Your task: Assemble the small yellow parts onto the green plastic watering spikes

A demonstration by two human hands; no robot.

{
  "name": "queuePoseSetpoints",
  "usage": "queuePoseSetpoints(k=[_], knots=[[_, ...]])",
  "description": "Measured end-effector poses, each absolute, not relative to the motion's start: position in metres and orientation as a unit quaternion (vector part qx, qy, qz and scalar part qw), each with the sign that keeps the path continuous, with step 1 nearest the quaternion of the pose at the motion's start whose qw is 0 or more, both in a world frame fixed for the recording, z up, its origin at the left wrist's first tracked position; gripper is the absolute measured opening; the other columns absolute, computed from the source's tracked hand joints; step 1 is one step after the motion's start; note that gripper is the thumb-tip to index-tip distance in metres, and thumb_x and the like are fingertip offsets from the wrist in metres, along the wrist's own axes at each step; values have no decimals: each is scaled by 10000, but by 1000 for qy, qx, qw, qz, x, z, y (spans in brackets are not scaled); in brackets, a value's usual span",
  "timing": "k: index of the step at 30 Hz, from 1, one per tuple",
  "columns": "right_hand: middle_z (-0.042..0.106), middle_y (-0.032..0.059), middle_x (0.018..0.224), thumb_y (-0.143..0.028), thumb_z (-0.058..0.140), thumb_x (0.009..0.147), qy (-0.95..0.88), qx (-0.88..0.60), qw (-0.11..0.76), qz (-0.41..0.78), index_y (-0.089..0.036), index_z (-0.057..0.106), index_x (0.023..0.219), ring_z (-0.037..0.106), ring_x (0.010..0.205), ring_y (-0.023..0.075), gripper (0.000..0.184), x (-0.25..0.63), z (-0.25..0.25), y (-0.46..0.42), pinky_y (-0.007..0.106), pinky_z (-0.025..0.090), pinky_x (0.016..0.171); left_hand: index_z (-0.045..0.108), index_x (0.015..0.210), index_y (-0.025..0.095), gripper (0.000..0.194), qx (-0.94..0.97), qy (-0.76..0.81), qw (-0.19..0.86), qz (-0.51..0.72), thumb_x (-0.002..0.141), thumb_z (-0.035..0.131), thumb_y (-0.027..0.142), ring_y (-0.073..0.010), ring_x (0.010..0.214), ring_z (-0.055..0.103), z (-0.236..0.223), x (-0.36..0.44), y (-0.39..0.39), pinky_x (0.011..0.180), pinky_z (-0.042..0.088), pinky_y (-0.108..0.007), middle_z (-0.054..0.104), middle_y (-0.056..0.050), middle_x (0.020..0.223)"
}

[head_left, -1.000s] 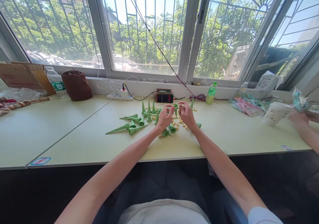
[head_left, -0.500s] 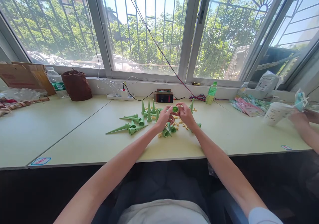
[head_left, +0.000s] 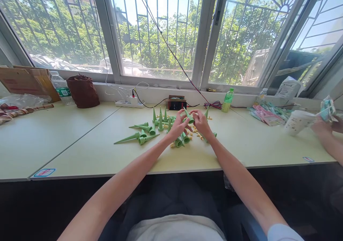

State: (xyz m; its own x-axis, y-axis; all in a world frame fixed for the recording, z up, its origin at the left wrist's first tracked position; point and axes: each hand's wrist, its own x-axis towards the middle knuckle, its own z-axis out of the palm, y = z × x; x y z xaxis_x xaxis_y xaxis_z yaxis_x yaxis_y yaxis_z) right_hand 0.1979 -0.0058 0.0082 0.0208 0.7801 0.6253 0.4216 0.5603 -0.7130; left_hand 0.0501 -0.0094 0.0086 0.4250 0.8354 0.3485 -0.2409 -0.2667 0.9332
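Observation:
A hollow green plastic watering spike (head_left: 189,116) is held up between my hands, tilted, its point up and to the left and its wide end toward me. My left hand (head_left: 178,126) is closed around it with thumb and fingers. My right hand (head_left: 201,124) is pinched against the spike's right side; whatever lies between those fingertips is too small to make out. Below lie small yellow branched plastic pieces (head_left: 197,134), partly hidden by my hands. More green spikes (head_left: 143,134) lie to the left, and several others (head_left: 160,121) stand upright behind.
A phone (head_left: 178,105) leans at the back by a power strip (head_left: 129,104). A green bottle (head_left: 227,100) and coiled cable (head_left: 214,105) stand near the sill. At right are a white cup (head_left: 298,122), packaged items (head_left: 268,114) and another person's hand (head_left: 321,126). A brown bag (head_left: 83,91) sits left.
The spike has come up between my hands and turned from its opening facing me to a tilt with the point showing. The other person's hands at right shift a wrapped blue item slightly.

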Motion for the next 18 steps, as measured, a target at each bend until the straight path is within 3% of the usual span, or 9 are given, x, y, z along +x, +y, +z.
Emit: queuePoseSetpoints(k=[5,11,18], knots=[[473,-30,566,-472,393,942,-677,-452,562,148,-212,552,994,439,471,142,309,197,8,-7,271,348,506,351,1376,264,571,631,250,560,476,878,581,425,-108,559,652,9,51,-9,357,455,-205,566,-135,1281],[469,-42,528,-455,397,946,-675,-466,560,116,-204,555,1010,438,466,140,303,195,7,-7,271,354,534,541,1170,164,429,635,303,529,474,895,534,493,-94,486,624,5,53,-7,324,401,-188,628,-107,1062],[441,-47,518,-450,405,946,-680,-464,556,111,-210,557,1004,415,462,142,290,196,5,-6,269,328,523,590,1116,144,404,656,299,499,481,841,630,437,-75,474,616,6,51,-5,330,424,-186,619,-134,1137]])
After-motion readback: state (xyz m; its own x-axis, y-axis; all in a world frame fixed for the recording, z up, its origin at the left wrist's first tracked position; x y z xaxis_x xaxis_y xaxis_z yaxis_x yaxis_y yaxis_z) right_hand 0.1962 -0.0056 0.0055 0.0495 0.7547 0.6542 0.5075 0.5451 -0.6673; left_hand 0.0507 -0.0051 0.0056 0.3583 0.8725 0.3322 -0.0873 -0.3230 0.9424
